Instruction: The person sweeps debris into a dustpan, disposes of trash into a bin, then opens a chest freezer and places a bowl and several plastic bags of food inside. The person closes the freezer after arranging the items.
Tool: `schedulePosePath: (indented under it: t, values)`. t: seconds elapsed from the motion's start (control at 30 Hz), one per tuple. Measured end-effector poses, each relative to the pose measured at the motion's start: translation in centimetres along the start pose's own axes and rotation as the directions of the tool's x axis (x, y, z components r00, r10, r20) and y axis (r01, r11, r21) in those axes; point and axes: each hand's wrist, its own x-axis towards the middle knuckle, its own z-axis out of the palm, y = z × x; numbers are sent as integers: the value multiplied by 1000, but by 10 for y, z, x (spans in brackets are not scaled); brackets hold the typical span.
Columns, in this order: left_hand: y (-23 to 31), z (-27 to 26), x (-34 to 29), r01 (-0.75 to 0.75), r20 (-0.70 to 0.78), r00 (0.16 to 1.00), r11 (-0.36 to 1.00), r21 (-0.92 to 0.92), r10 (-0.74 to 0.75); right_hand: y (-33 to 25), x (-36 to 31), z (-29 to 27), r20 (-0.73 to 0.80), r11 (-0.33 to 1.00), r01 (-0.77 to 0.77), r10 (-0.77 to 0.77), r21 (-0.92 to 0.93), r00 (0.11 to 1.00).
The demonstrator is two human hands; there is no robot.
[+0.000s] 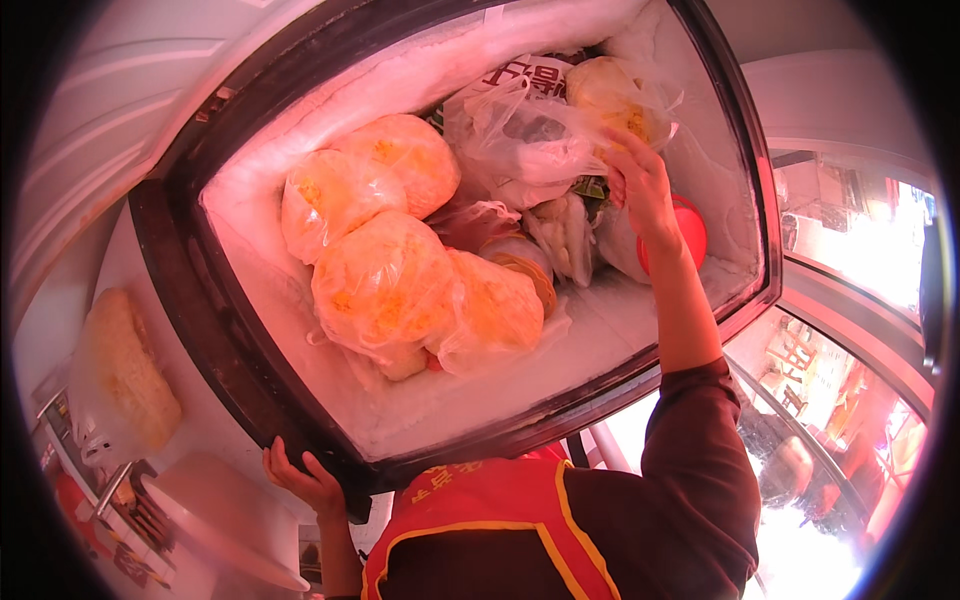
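My right hand (640, 195) reaches into a chest freezer (450, 415), fingers closed on the edge of a thin clear plastic bag (540, 150). That bag lies over a white printed bag (490, 110); the thumb is partly hidden. Beside the fingers is a bag of yellowish food (605, 90), and below the wrist a round red lid or tub (688, 238). My left hand (305, 482) is at the freezer's dark front-left corner, fingers apart, holding nothing. Several clear bags of pale orange-looking food (385, 280) fill the freezer's left side.
Frost coats the freezer's inner walls (255, 200). Stacked round tubs (525, 268) and a pale wrapped bundle (562, 235) lie in the middle. Left of the freezer are a bagged loaf-like item (125, 370) and a large pale round container (225, 520). Glass panes (830, 440) stand at right.
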Motion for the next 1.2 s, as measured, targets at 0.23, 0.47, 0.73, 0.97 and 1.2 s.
schedulePosePath:
  t: [0.23, 0.47, 0.73, 0.97, 1.2]
  values:
    - [2, -1, 2, 0, 4, 1000, 1000, 1, 0, 20, 9, -13, -145, 995, -95, 100, 39, 984]
    - [2, -1, 2, -1, -5, 1000, 1000, -5, 1, 36, 7, -39, -74, 966, -258, 259, 15, 963]
    - [2, -2, 1, -4, -1, 1000, 1000, 5, 4, 104, -4, -63, -215, 960, -226, 258, 165, 942]
    - [4, -3, 3, -8, -5, 1000, 1000, -2, 8, 130, 32, -68, -184, 994, -96, 84, -54, 979]
    - [3, -3, 2, 0, -3, 1000, 1000, 0, -1, 64, 53, -7, -28, 943, -227, 240, 242, 970]
